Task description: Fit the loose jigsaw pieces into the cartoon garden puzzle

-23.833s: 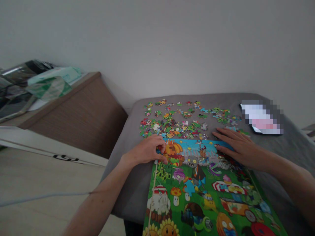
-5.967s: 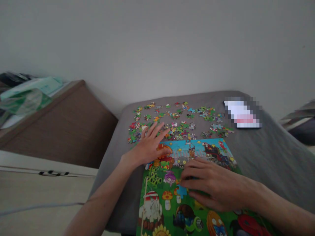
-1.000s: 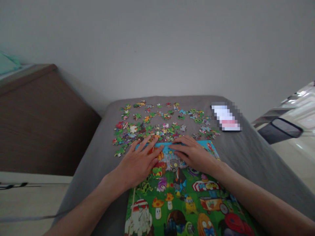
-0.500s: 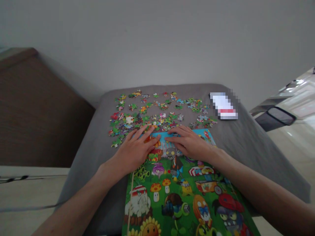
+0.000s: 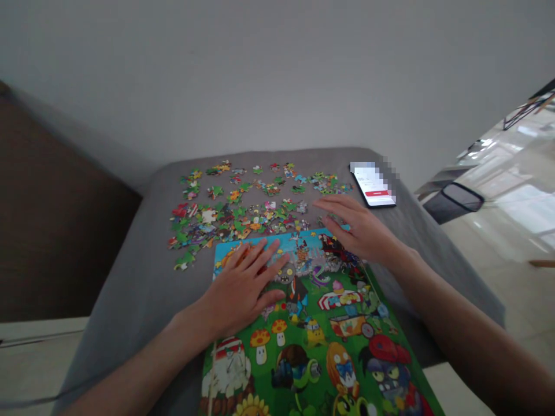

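My left hand [image 5: 243, 284] lies flat with fingers spread on the upper left of a colourful cartoon picture board [image 5: 316, 312], printed with plants and zombies on green. My right hand [image 5: 362, 228] is at the board's upper right corner, its fingers stretched out to the left and nothing seen in them. Under and beside those fingers are a few small jigsaw pieces [image 5: 319, 221], partly hidden. Beyond the board's blue top edge spreads a loose heap of jigsaw pieces [image 5: 236, 216], many with green on them.
Everything rests on a grey cloth-covered surface [image 5: 143, 277] against a pale wall [image 5: 269, 75]. A phone [image 5: 375, 188] with a lit screen lies at the back right. To the left stands a brown wooden panel [image 5: 52, 219]. A dark-framed object [image 5: 462, 197] is past the right edge.
My left hand has drawn back toward me over the board. My right hand has moved right and lifted off the board's top middle. The view has shifted a little.
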A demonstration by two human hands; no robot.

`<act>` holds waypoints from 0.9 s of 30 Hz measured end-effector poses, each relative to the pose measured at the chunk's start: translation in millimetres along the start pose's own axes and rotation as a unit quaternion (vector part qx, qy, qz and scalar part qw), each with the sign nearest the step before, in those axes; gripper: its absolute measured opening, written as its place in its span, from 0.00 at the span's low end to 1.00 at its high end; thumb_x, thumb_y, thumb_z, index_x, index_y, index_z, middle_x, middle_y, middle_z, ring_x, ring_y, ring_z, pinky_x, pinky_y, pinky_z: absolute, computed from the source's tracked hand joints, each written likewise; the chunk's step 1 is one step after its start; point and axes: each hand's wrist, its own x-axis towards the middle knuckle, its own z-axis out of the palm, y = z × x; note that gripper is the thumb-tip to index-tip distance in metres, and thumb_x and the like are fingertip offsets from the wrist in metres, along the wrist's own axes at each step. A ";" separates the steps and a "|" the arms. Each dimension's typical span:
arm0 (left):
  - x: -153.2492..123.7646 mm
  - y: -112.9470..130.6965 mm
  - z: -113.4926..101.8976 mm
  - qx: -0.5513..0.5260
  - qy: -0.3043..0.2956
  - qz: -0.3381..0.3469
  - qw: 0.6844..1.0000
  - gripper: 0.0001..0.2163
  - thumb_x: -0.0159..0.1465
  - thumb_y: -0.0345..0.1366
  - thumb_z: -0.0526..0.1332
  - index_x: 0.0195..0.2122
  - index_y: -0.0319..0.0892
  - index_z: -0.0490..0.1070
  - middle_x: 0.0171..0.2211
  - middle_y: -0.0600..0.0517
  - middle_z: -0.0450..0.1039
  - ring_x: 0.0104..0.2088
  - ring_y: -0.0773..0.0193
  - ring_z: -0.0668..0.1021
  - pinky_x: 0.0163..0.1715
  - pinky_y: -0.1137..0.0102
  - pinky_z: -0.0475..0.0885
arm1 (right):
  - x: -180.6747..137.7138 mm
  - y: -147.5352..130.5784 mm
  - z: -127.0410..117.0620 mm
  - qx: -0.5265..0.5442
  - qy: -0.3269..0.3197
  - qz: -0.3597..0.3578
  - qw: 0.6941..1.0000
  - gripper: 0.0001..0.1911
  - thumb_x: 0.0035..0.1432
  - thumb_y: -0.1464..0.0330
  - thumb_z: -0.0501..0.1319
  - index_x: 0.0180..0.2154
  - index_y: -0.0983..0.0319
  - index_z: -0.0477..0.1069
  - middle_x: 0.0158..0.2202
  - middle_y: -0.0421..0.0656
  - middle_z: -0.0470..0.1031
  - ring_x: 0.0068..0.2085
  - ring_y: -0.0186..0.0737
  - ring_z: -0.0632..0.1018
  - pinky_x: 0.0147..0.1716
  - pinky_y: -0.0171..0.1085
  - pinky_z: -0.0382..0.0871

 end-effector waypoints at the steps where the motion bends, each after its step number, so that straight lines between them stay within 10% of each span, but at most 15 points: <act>1: -0.3 -0.3 2.9 -0.003 -0.009 0.002 1.000 0.29 0.72 0.57 0.43 0.70 0.52 0.51 0.71 0.49 0.48 0.70 0.47 0.54 0.66 0.51 0.48 | -1.9 -0.9 -1.4 -0.006 -0.004 0.002 1.000 0.23 0.69 0.67 0.52 0.64 0.58 0.62 0.61 0.50 0.69 0.63 0.47 0.68 0.63 0.53 0.61; 6: -1.8 -7.8 7.2 -0.012 -0.015 -0.002 1.000 0.25 0.74 0.51 0.43 0.71 0.54 0.48 0.72 0.52 0.46 0.70 0.52 0.52 0.66 0.54 0.44 | -20.2 -34.2 1.6 0.007 -0.120 -0.035 0.992 0.40 0.66 0.57 0.58 0.71 0.57 0.43 0.72 0.50 0.46 0.72 0.53 0.47 0.67 0.56 0.50; 11: -1.2 -15.3 3.1 -0.027 -0.042 0.009 0.999 0.25 0.76 0.47 0.37 0.71 0.46 0.46 0.72 0.51 0.47 0.71 0.57 0.50 0.67 0.60 0.44 | -46.5 -78.6 13.0 0.066 -0.278 -0.159 0.945 0.48 0.57 0.50 0.65 0.71 0.57 0.47 0.73 0.51 0.43 0.72 0.52 0.46 0.69 0.51 0.43; 27: 1.9 -11.8 -0.1 -0.024 -0.066 -0.008 0.997 0.25 0.76 0.46 0.37 0.71 0.46 0.47 0.72 0.54 0.44 0.72 0.57 0.46 0.67 0.58 0.38 | -62.0 -122.6 52.0 0.044 -0.273 -0.327 0.903 0.34 0.69 0.49 0.48 0.68 0.61 0.54 0.71 0.47 0.54 0.70 0.44 0.55 0.68 0.46 0.44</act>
